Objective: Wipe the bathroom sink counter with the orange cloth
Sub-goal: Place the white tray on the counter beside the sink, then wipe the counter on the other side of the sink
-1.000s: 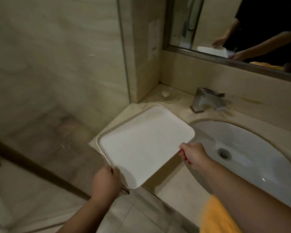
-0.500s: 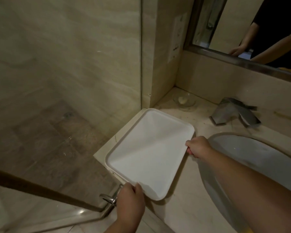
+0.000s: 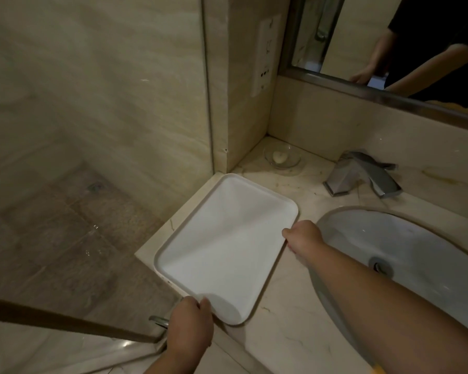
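Tray [image 3: 224,247] now lies on the worktop [image 3: 289,333]; your left hand [image 3: 189,329] and right hand [image 3: 304,237] hold its rim with curled fingers; no wiping yet.

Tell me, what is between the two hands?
The white tray lies between them. The left hand grips its near corner and the right hand pinches its right edge. The head view shows this.

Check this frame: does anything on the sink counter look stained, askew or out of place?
A yellow-brown streak stains the counter right of the faucet. The white tray, gripped by the left hand and right hand, lies at the counter's left end, not askew.
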{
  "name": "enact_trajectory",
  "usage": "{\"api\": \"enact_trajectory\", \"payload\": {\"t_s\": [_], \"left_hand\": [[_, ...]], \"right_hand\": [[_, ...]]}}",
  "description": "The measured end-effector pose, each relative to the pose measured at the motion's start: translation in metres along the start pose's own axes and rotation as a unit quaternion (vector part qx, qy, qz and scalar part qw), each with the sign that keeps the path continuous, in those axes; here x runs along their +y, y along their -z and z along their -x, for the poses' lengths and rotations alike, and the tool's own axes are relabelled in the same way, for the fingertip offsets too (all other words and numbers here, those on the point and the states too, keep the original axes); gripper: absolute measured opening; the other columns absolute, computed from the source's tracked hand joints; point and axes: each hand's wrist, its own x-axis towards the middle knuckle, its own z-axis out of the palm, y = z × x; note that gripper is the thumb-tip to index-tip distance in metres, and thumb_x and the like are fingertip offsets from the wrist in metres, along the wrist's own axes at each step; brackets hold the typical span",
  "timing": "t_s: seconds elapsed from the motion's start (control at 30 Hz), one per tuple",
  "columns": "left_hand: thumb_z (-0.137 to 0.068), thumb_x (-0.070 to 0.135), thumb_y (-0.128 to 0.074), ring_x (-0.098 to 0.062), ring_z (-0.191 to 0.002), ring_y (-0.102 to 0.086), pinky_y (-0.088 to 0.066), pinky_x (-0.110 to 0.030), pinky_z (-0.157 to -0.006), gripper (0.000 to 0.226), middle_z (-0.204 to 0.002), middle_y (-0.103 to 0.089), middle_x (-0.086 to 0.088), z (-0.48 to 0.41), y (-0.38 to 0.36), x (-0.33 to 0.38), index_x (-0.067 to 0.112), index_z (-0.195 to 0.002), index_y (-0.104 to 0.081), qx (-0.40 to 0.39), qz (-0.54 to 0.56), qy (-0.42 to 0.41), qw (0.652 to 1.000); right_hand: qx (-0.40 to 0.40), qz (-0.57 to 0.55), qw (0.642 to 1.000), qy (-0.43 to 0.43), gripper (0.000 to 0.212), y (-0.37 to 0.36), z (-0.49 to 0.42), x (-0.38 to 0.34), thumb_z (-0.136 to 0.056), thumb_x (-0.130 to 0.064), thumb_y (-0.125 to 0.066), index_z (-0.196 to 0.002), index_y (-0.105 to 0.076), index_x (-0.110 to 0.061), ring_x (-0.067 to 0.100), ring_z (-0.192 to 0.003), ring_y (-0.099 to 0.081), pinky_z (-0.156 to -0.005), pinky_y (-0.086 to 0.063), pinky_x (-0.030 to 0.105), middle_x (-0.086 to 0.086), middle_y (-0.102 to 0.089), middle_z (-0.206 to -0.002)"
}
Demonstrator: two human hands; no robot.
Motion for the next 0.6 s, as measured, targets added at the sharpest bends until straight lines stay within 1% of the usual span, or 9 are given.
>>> {"api": "enact_trajectory", "payload": {"t_s": [0.1, 0.17, 0.27, 0.33, 0.4, 0.47, 0.53, 0.57, 0.6], "left_hand": [[-0.093, 0.030, -0.044, -0.030, -0.073, -0.060, -0.045, -0.035, -0.069, 0.042, -0.069, -0.063, -0.014, 0.004, 0.005, 0.000, 0.007, -0.059, -0.053, 0.000, 0.011, -0.027, 1.000], [-0.095, 0.032, -0.041, -0.031, -0.066, -0.055, -0.044, -0.038, -0.067, 0.048, -0.061, -0.057, -0.012, 0.013, 0.013, 0.006, 0.010, -0.053, -0.046, 0.023, 0.017, -0.064, 0.998], [-0.095, 0.030, -0.039, -0.032, -0.059, -0.050, -0.037, -0.039, -0.059, 0.049, -0.056, -0.051, -0.013, 0.032, 0.022, 0.032, 0.007, -0.052, -0.042, 0.076, 0.035, -0.179, 0.980], [-0.094, 0.025, -0.042, -0.031, -0.069, -0.056, -0.041, -0.036, -0.065, 0.037, -0.071, -0.060, -0.013, 0.047, 0.012, 0.059, 0.006, -0.064, -0.055, 0.070, 0.033, -0.297, 0.952], [-0.088, 0.018, -0.049, -0.029, -0.087, -0.061, -0.044, -0.031, -0.078, 0.020, -0.099, -0.063, -0.012, 0.070, -0.010, 0.084, 0.009, -0.097, -0.064, -0.011, 0.028, -0.416, 0.909], [-0.079, 0.029, -0.048, -0.029, -0.110, -0.056, -0.043, -0.031, -0.092, 0.050, -0.126, -0.055, -0.011, 0.102, -0.042, 0.099, 0.015, -0.127, -0.051, -0.190, -0.046, -0.547, 0.814], [-0.076, 0.048, -0.050, -0.024, -0.140, -0.026, -0.025, -0.028, -0.113, 0.080, -0.153, -0.023, -0.004, 0.135, -0.074, 0.106, 0.021, -0.145, -0.022, -0.338, -0.180, -0.622, 0.683], [-0.074, 0.055, -0.054, -0.019, -0.145, -0.008, -0.012, -0.026, -0.118, 0.093, -0.156, -0.004, 0.002, 0.145, -0.089, 0.105, 0.021, -0.148, -0.009, -0.361, -0.231, -0.653, 0.624], [-0.071, 0.060, -0.056, -0.017, -0.144, -0.002, -0.009, -0.027, -0.118, 0.102, -0.152, 0.004, 0.004, 0.151, -0.104, 0.102, 0.017, -0.148, -0.005, -0.349, -0.263, -0.692, 0.574]], "right_hand": [[0.023, 0.010, 1.000, 0.014, 0.038, 0.011, 0.011, -0.002, -0.085, -0.035, -0.059, -0.058, -0.046, -0.011, 0.020, -0.052, -0.051, -0.045, -0.036, 0.024, 0.006, -0.054, -0.059], [0.047, -0.014, 0.998, 0.035, 0.043, 0.030, 0.028, -0.001, -0.085, -0.046, -0.057, -0.060, -0.049, -0.012, 0.028, -0.062, -0.059, -0.057, -0.044, 0.031, 0.012, -0.063, -0.066], [0.104, -0.100, 0.987, 0.067, 0.035, 0.077, 0.076, 0.024, -0.084, -0.044, -0.059, -0.071, -0.059, -0.011, 0.033, -0.081, -0.064, -0.076, -0.050, 0.040, 0.014, -0.068, -0.077], [0.148, -0.140, 0.977, 0.066, 0.027, 0.111, 0.123, 0.058, -0.084, -0.038, -0.061, -0.082, -0.064, -0.011, 0.027, -0.086, -0.064, -0.078, -0.051, 0.041, 0.008, -0.068, -0.082], [0.207, -0.113, 0.971, 0.042, 0.016, 0.131, 0.178, 0.101, -0.084, -0.032, -0.063, -0.086, -0.065, -0.016, 0.020, -0.087, -0.061, -0.076, -0.044, 0.030, -0.001, -0.064, -0.084], [0.279, -0.065, 0.958, 0.023, 0.017, 0.126, 0.232, 0.146, -0.081, -0.031, -0.066, -0.093, -0.064, -0.020, 0.019, -0.092, -0.061, -0.078, -0.042, 0.025, -0.001, -0.063, -0.092], [0.306, 0.057, 0.950, 0.020, 0.046, 0.102, 0.273, 0.182, -0.072, -0.047, -0.062, -0.108, -0.061, -0.018, 0.022, -0.099, -0.062, -0.086, -0.045, 0.026, 0.008, -0.067, -0.105], [0.272, 0.127, 0.954, -0.005, 0.064, 0.086, 0.286, 0.197, -0.064, -0.058, -0.056, -0.115, -0.056, -0.020, 0.025, -0.101, -0.064, -0.087, -0.048, 0.028, 0.012, -0.067, -0.111], [0.222, 0.173, 0.958, -0.050, 0.079, 0.069, 0.293, 0.209, -0.055, -0.067, -0.048, -0.122, -0.049, -0.024, 0.028, -0.103, -0.066, -0.083, -0.053, 0.032, 0.013, -0.066, -0.116]]}}
